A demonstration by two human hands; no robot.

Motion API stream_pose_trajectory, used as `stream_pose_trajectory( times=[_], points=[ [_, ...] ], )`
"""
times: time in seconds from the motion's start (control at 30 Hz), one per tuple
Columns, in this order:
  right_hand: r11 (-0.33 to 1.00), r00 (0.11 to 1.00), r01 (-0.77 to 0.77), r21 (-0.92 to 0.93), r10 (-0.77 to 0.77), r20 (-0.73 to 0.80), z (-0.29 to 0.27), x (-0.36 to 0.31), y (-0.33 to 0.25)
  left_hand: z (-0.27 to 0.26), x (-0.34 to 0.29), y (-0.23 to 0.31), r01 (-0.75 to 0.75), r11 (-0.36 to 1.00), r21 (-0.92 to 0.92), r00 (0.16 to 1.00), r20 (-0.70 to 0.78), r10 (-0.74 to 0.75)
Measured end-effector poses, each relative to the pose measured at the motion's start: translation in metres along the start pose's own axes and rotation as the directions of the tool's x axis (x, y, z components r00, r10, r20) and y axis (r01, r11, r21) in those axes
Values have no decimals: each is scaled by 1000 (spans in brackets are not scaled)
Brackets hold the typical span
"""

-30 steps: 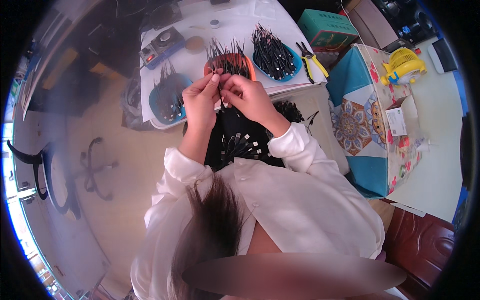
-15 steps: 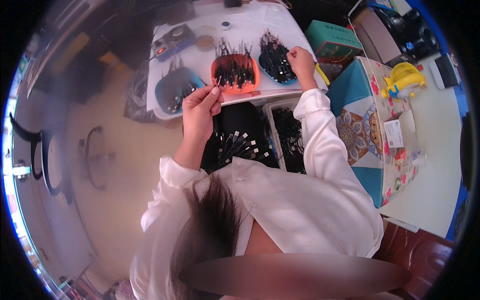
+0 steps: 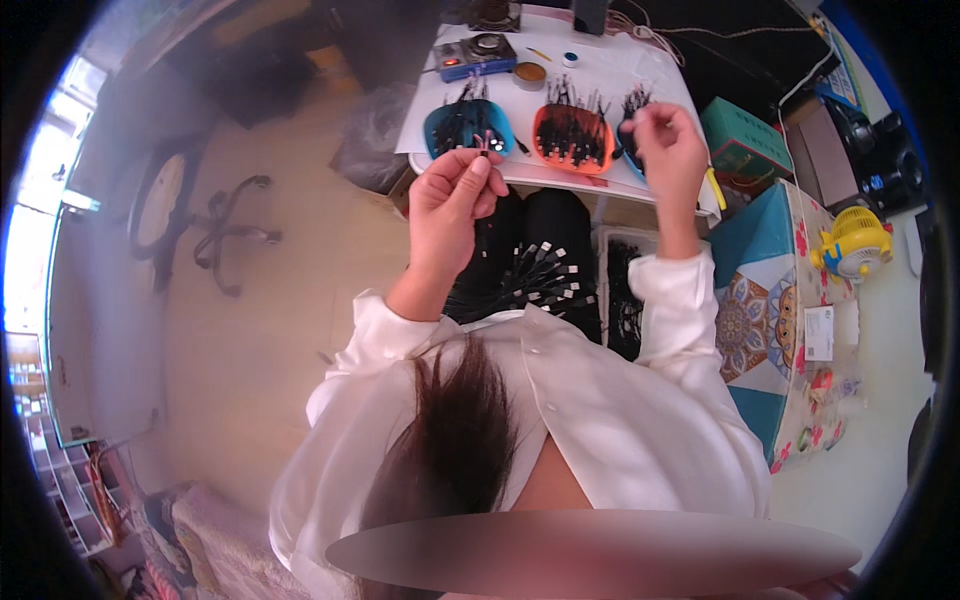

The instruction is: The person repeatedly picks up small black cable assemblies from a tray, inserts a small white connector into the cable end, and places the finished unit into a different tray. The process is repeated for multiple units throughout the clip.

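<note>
My left hand (image 3: pixel 455 205) pinches a thin black cable by its end, where fine bare wires stick up between thumb and forefinger. It hangs in front of the left blue bin (image 3: pixel 431 134), which holds black cables. My right hand (image 3: pixel 668 148) is raised beside the right blue bin (image 3: pixel 627 163), which it partly hides. Its fingers are drawn together, and what they hold, if anything, does not show. Between the two stands an orange bin (image 3: pixel 580 168) packed with upright black cables. On my lap lies a bundle of black USB cables (image 3: pixel 548 275) with pale plugs.
The white table (image 3: pixel 640 55) bears a blue device (image 3: pixel 475 58) with a red light, a round tin (image 3: pixel 529 75) and a small jar (image 3: pixel 570 60). A tub of black cables (image 3: pixel 622 290) sits right of my legs. Farther right are a green box (image 3: pixel 745 135) and yellow fan (image 3: pixel 855 243).
The view has swung left, so the table sits farther right. My left hand has gone from the orange bin to the left blue bin. My right hand has lifted off the right bin.
</note>
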State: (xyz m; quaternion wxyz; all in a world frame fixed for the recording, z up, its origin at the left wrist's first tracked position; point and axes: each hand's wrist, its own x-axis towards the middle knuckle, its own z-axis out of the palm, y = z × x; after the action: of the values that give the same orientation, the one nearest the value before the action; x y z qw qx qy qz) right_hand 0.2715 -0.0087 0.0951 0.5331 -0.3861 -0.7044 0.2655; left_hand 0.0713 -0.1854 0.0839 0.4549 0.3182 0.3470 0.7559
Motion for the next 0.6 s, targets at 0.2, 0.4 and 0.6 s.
stream_pose_trajectory(
  times=[0.2,0.4,0.6],
  points=[
    [855,924,-223,468,32,382,64,-113,-85,-7,-44,0,-182,980,-80,982,-55,178],
    [856,921,-179,485,-27,388,109,-154,-91,-36,-71,-2,-139,983,124,981,-116,153],
    [964,950,191,187,-229,214,91,-166,-101,-24,-80,-8,-152,988,43,976,-149,156]
  ],
)
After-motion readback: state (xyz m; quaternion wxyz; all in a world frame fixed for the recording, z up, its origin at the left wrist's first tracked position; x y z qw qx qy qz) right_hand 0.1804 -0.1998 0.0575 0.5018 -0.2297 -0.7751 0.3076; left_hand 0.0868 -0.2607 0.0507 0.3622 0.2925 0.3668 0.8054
